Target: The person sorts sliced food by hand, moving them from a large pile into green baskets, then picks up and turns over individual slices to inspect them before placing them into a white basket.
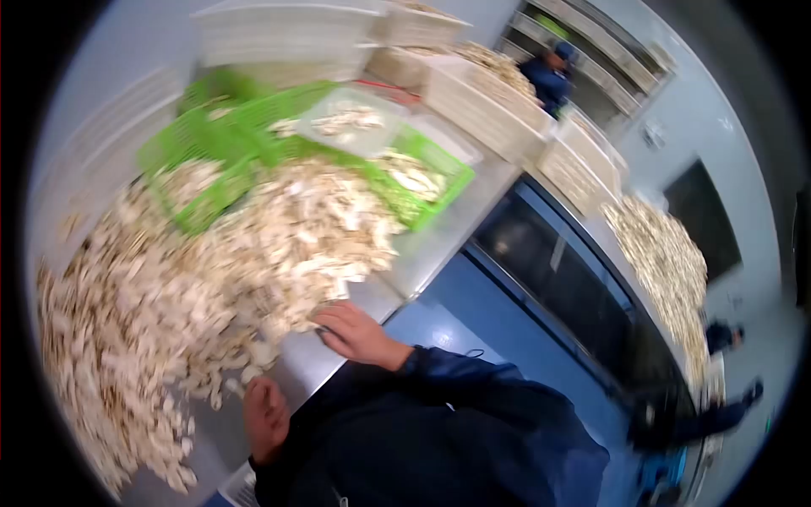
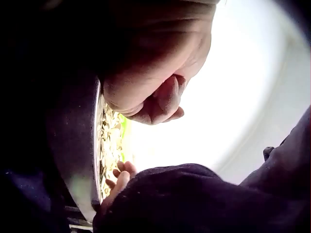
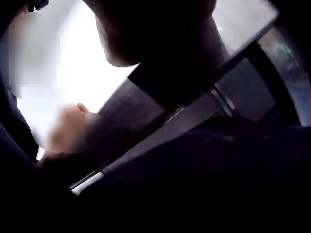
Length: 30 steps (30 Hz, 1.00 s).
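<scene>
A wide heap of pale, tan-edged dried slices, which look like sliced mushrooms, covers much of the steel table. My right hand is over the table's near edge, palm down, fingers stretched toward the heap's border. Lower left, my left hand is held up beside the loose slices, its fingers loosely curled with nothing seen in them. The left wrist view shows that hand close up, fingers bent in toward the palm. In the right wrist view the right hand is dark and its fingertips are hidden.
Green plastic baskets and a clear tray holding slices stand at the heap's back. White crates line the far side. Another slice pile lies right, beyond the blue floor. A person in dark clothes is in the background.
</scene>
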Motion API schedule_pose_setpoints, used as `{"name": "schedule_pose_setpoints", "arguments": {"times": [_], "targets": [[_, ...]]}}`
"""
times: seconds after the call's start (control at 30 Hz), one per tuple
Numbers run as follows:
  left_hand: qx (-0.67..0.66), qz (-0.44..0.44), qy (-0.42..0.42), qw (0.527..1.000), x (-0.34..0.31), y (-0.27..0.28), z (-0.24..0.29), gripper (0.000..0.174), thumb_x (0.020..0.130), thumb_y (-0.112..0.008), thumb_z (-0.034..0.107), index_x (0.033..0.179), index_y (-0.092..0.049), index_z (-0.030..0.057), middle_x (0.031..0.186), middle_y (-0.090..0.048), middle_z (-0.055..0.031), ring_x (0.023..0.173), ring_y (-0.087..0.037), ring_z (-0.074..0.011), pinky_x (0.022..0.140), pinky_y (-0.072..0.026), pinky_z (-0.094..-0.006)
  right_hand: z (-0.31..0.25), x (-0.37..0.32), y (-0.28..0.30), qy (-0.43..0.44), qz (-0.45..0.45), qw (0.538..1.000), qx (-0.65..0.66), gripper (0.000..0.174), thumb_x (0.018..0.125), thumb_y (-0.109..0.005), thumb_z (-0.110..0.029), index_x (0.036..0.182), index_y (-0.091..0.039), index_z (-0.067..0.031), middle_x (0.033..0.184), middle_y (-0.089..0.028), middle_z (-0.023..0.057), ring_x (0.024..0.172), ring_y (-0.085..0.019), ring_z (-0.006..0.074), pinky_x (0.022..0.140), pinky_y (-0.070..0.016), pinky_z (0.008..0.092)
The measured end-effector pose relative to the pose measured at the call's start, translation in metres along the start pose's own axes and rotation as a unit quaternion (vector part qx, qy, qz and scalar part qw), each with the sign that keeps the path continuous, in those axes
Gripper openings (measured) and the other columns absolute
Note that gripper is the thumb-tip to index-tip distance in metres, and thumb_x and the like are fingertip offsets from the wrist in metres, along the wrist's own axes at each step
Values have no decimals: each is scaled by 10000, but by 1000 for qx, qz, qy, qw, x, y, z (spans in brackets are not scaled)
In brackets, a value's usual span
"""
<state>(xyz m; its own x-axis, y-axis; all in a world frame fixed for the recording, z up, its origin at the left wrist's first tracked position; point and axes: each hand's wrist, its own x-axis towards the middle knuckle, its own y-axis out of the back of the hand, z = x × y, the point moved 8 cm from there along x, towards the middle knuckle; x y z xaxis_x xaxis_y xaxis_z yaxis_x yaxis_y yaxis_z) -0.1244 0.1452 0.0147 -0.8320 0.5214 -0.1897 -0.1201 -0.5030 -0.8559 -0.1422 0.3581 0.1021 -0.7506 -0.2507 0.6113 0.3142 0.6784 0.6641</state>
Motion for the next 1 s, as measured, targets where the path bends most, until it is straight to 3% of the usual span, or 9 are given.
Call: {"name": "schedule_pose_setpoints", "arguments": {"times": [0.1, 0.23, 0.4, 0.5, 0.6, 0.87, 1.0], "targets": [[34, 0, 9, 999, 2, -4, -1, 205, 992, -540, 276, 938, -475, 89, 695, -425, 6, 415, -281, -36, 345, -235, -176, -2, -7, -2, 35, 20, 998, -55, 337, 815, -673, -93, 1141, -601, -45, 1134, -607, 120, 1053, -572, 323, 916, -476, 412], [46, -21, 26, 998, 3, 9, -8, 229, 987, -550, 293, 966, -459, 84, 694, -410, 10, 415, -270, -30, 344, -227, -171, -1, -1, 0, 0, -5, 999, -33, 370, 818, -632, -130, 1175, -573, -50, 1144, -576, 108, 1080, -541, 321, 951, -448, 423], [55, -18, 66, 996, 3, 14, -12, 191, 1011, -482, 272, 967, -465, 88, 707, -398, 11, 421, -264, -33, 358, -227, -174, -5, -1, 5, 12, 12, 999, -28, 368, 801, -617, -135, 1160, -575, -64, 1145, -567, 97, 1093, -530, 317, 939, -446, 427], [-106, -139, 189, 966, -2, -17, -15, 361, 997, -496, 331, 1188, -540, 28, 933, -558, -94, 662, -489, -153, 586, -435, -283, -1, -6, 3, 23, 41, 999, -25, 350, 789, -621, -131, 1133, -584, -76, 1125, -570, 89, 1082, -530, 318, 927, -448, 425], [-62, -63, 165, 982, -1, -30, -13, 216, 1020, -479, 231, 1081, -554, 37, 807, -467, -54, 529, -318, -98, 462, -297, -226, -2, -7, 5, 35, 57, 997, -41, 365, 754, -649, -165, 1105, -595, -78, 1118, -566, 101, 1095, -519, 326, 942, -438, 428], [-34, -63, 170, 983, 11, -24, -21, 261, 1022, -484, 264, 1101, -574, 31, 831, -489, -59, 558, -336, -114, 493, -320, -240, 2, -11, 3, 32, 61, 997, -30, 372, 780, -655, -184, 1130, -564, -95, 1133, -538, 89, 1104, -503, 325, 932, -424, 442], [4, -61, 198, 978, 13, -54, -34, 248, 1025, -479, 272, 1091, -580, 55, 793, -434, -42, 587, -316, -113, 530, -321, -250, 6, -13, 0, 32, 68, 996, -40, 382, 768, -663, -200, 1123, -553, -108, 1129, -534, 82, 1110, -496, 316, 935, -421, 441]]}}
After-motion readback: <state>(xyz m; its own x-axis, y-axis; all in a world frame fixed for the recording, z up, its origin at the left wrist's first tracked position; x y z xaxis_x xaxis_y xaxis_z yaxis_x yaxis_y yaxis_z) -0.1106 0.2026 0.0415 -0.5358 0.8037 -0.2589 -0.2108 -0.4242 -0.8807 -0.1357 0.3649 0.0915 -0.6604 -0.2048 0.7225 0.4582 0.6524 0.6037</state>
